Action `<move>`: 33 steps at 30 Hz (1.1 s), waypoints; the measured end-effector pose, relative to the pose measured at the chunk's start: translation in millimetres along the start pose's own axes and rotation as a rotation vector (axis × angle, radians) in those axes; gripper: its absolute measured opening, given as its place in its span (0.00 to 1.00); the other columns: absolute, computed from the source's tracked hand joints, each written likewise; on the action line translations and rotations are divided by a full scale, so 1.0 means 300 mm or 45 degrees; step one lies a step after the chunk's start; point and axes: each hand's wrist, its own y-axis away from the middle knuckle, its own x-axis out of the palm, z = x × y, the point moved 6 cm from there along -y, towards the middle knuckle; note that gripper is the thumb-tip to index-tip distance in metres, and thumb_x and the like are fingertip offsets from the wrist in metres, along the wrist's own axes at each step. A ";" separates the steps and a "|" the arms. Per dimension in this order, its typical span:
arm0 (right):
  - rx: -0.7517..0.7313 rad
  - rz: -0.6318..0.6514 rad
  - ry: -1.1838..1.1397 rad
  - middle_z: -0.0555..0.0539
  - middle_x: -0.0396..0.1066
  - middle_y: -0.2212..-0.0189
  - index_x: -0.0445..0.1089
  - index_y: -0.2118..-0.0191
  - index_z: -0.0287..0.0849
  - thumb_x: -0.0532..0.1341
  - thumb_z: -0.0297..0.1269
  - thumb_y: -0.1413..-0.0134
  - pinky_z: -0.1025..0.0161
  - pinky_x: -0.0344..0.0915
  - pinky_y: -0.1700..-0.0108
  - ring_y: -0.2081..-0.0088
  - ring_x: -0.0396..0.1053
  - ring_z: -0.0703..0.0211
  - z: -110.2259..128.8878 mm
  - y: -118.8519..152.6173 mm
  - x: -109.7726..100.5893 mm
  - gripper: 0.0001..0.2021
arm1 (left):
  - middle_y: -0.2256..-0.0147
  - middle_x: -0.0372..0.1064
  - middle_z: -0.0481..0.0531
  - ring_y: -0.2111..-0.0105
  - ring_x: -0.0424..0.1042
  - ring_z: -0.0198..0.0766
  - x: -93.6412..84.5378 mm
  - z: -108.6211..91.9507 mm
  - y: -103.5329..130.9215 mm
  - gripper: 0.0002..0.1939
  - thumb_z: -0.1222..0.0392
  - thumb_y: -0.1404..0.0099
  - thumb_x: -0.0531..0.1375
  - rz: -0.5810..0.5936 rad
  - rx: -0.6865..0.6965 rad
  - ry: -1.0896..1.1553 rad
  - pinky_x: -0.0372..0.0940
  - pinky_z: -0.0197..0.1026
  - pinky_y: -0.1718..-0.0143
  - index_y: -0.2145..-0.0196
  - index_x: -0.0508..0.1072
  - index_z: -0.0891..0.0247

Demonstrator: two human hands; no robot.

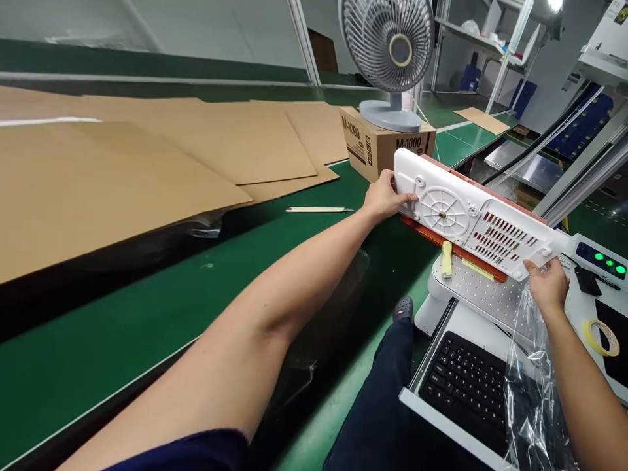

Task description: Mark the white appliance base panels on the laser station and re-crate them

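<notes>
Holding white panel (473,221), carton (385,147) marked M-1000

Smooth white plastic panel (471,221) between left hand (385,196) and right hand (548,284); glossy film (534,392) below the right; matt cardboard (161,173) leftward.

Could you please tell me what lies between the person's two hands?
In the head view, a white panel with slots spans that stretch: the left hand holds one end, the right hand the other.
</notes>
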 end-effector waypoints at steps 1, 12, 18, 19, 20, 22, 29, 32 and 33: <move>0.025 0.015 -0.002 0.35 0.82 0.53 0.77 0.46 0.43 0.69 0.55 0.44 0.43 0.70 0.44 0.50 0.77 0.33 0.002 -0.003 0.002 0.26 | 0.46 0.79 0.59 0.47 0.77 0.56 0.000 -0.003 0.002 0.38 0.45 0.44 0.78 0.011 -0.016 -0.005 0.69 0.50 0.47 0.42 0.72 0.59; 0.099 0.167 -0.322 0.37 0.83 0.53 0.78 0.46 0.41 0.72 0.57 0.46 0.45 0.71 0.43 0.50 0.78 0.41 0.009 0.210 -0.456 0.30 | 0.40 0.72 0.64 0.36 0.69 0.58 0.039 -0.123 0.503 0.26 0.54 0.34 0.69 0.038 0.239 0.114 0.63 0.59 0.31 0.41 0.72 0.63; 0.338 0.189 -0.544 0.38 0.83 0.56 0.79 0.48 0.43 0.75 0.61 0.47 0.62 0.67 0.71 0.71 0.73 0.57 -0.134 0.677 -0.904 0.30 | 0.39 0.75 0.60 0.29 0.65 0.58 0.252 -0.285 1.246 0.11 0.49 0.25 0.62 0.469 0.607 0.211 0.64 0.64 0.28 0.50 0.78 0.54; 0.427 0.195 -0.571 0.38 0.83 0.56 0.78 0.48 0.43 0.76 0.61 0.47 0.64 0.63 0.76 0.76 0.68 0.61 -0.174 0.762 -0.945 0.30 | 0.38 0.74 0.61 0.27 0.62 0.59 0.291 -0.324 1.350 0.13 0.48 0.24 0.61 0.522 0.652 0.203 0.63 0.64 0.27 0.49 0.78 0.55; 0.515 0.195 -0.586 0.38 0.83 0.55 0.78 0.48 0.43 0.76 0.62 0.48 0.65 0.60 0.78 0.78 0.64 0.64 -0.215 0.846 -0.977 0.31 | 0.36 0.72 0.63 0.25 0.59 0.59 0.330 -0.365 1.445 0.15 0.47 0.23 0.60 0.578 0.699 0.185 0.62 0.64 0.26 0.47 0.78 0.56; 0.669 0.174 -0.590 0.38 0.83 0.56 0.78 0.50 0.43 0.77 0.61 0.49 0.66 0.60 0.79 0.79 0.63 0.65 -0.295 1.006 -1.016 0.30 | 0.33 0.69 0.67 0.23 0.54 0.63 0.407 -0.447 1.602 0.22 0.43 0.23 0.60 0.696 0.796 0.119 0.58 0.65 0.23 0.43 0.78 0.60; 0.903 0.094 -0.558 0.38 0.84 0.59 0.81 0.57 0.42 0.75 0.64 0.50 0.61 0.73 0.68 0.59 0.81 0.45 -0.435 1.366 -0.999 0.29 | 0.23 0.51 0.74 0.20 0.39 0.73 0.636 -0.619 1.848 0.40 0.32 0.25 0.57 1.006 0.968 -0.159 0.48 0.73 0.22 0.31 0.72 0.67; 0.890 0.149 -0.536 0.37 0.84 0.58 0.82 0.57 0.43 0.74 0.67 0.52 0.57 0.76 0.66 0.56 0.82 0.39 -0.439 1.410 -0.975 0.30 | 0.22 0.49 0.72 0.20 0.36 0.74 0.675 -0.672 1.873 0.41 0.29 0.27 0.58 1.070 0.974 -0.220 0.42 0.76 0.22 0.33 0.77 0.66; 0.877 0.181 -0.526 0.37 0.84 0.58 0.82 0.57 0.44 0.74 0.67 0.53 0.56 0.77 0.67 0.57 0.82 0.38 -0.442 1.416 -0.967 0.31 | 0.22 0.49 0.73 0.20 0.36 0.75 0.672 -0.690 1.879 0.41 0.29 0.28 0.60 1.087 0.972 -0.222 0.40 0.78 0.22 0.36 0.79 0.68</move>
